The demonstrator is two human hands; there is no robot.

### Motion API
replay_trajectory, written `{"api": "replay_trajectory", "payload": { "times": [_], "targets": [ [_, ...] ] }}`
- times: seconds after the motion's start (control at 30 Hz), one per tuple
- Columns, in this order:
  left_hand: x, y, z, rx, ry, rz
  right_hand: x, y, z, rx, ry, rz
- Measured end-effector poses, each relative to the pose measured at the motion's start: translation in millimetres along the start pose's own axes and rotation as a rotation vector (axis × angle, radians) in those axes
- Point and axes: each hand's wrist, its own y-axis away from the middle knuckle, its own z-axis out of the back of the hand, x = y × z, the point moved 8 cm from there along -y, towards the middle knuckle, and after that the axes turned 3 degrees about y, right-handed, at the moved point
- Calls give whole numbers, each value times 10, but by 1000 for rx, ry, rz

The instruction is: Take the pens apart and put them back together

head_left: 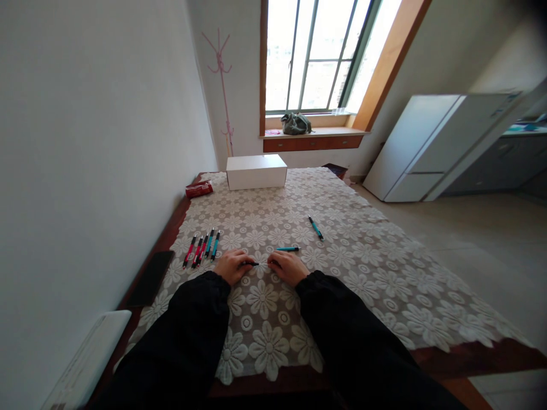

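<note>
My left hand (233,266) is closed on a dark pen part (253,263), whose black end points to the right. Facing it, my right hand (287,267) pinches a thin pale piece (263,263) that spans the small gap between the hands; it looks like a pen refill, though its far end is hidden in my fingers. Just beyond the right hand lies a teal and black pen (289,249). Farther off to the right is a second teal pen (315,228). Left of my left hand, red pens (197,251) and teal pens (212,245) lie side by side in a row.
A white lace tablecloth (262,299) covers the wooden table. At its left edge lie a dark flat phone-like slab (150,278) and a red packet (199,189). A white box (257,172) stands at the far end. To the left rises a wall, with a white appliance (88,359) near it.
</note>
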Motion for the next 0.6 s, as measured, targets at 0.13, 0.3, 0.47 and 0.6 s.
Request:
{"api": "replay_trajectory", "payload": {
  "times": [0.13,0.3,0.47,0.6],
  "targets": [
    [-1,4,1,7,-15,6,-9,4,-3,5,-2,4],
    [5,7,17,-1,-30,24,-23,11,33,-14,16,-16],
    [-10,6,33,-7,-32,27,-46,17,93,-29,24,-29],
    [-9,9,43,-13,-19,35,-164,34,237,-160,78,-102]
  ]
}}
